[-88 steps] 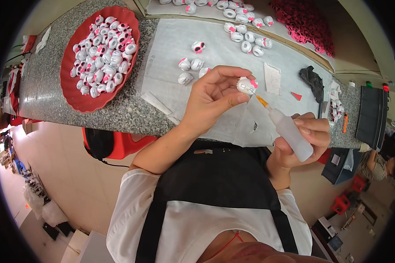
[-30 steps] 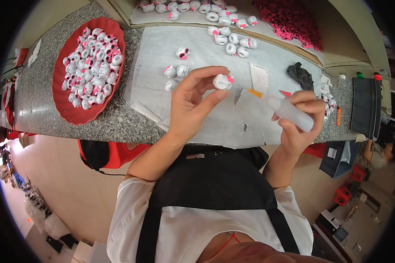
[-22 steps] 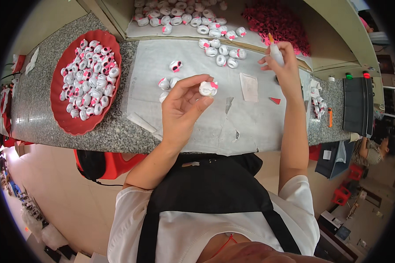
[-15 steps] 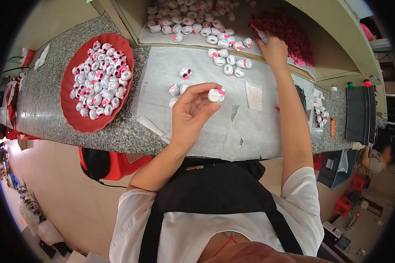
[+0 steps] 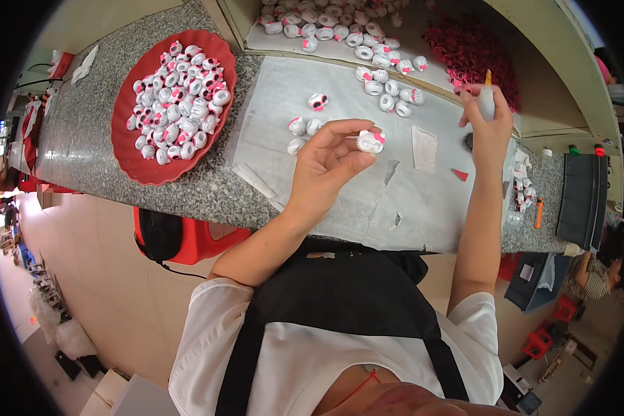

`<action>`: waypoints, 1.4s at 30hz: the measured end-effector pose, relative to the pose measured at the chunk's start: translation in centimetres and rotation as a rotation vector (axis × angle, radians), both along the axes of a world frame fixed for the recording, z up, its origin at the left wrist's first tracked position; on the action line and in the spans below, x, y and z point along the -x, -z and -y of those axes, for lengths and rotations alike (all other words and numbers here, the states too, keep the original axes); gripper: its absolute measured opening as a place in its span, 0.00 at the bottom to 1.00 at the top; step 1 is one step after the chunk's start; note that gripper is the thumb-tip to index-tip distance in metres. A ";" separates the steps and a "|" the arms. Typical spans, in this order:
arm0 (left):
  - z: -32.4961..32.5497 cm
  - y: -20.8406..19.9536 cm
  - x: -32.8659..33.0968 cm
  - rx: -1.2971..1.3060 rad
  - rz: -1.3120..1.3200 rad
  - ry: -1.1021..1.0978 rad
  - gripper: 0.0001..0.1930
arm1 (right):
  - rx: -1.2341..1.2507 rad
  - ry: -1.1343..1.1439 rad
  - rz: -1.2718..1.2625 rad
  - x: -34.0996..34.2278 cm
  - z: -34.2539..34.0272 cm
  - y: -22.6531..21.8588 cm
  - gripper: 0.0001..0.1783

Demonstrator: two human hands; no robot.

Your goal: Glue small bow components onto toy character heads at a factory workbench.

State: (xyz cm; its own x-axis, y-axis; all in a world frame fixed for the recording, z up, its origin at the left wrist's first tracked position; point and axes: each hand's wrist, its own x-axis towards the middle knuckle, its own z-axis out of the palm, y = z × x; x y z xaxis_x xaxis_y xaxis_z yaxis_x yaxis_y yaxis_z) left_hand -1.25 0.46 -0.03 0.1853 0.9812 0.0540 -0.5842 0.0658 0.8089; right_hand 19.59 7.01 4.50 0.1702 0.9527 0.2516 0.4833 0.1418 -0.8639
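Observation:
My left hand (image 5: 333,163) is closed, pinching a small white cat-head figure (image 5: 371,142) with a pink bow between thumb and fingers, above the white sheet. My right hand (image 5: 490,132) is wrapped around a small white squeeze bottle (image 5: 487,102) with a yellow tip pointing away from me. At its thumb and fingertip there seems to be a small dark pink piece, too small to make out. Just beyond that hand lies a heap of dark pink pieces (image 5: 475,59) on the shelf. Several similar white heads (image 5: 388,90) sit on the paper sheet (image 5: 340,215).
A red scalloped dish (image 5: 128,156) full of white heads stands on the granite counter at left. More heads (image 5: 326,21) are heaped on the shelf. At right lie an orange lighter-like stick (image 5: 539,213) and a dark bin (image 5: 581,201). A red stool (image 5: 208,243) stands below.
My right hand has drawn back from the edge of the pink heap, and the bottle now points upward in view. My left hand still holds the cat-head figure. The whole view has shifted slightly.

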 end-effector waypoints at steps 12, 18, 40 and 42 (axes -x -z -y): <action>0.4 0.2 -1.2 -0.318 -0.372 -0.110 0.15 | 0.171 -0.270 -0.805 4.8 9.3 1.6 0.05; 0.6 -0.1 -1.1 -0.453 -0.561 -0.133 0.15 | 0.200 -0.240 -0.832 5.8 9.6 1.7 0.05; 0.6 -0.2 -0.7 -0.196 -0.071 0.104 0.13 | 0.144 -0.243 -0.725 5.9 9.3 2.5 0.13; 0.5 -0.2 -0.6 -0.178 -0.027 0.137 0.13 | 0.166 -0.308 -0.720 5.9 9.3 2.1 0.16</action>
State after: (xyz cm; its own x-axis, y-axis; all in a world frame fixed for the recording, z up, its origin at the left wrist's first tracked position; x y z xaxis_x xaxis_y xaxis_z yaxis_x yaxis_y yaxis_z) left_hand -0.60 -0.06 0.20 0.3202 0.9222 0.2170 -0.5573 -0.0019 0.8303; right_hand 13.67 -2.33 2.37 -0.0402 0.9987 0.0312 -0.2413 0.0206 -0.9702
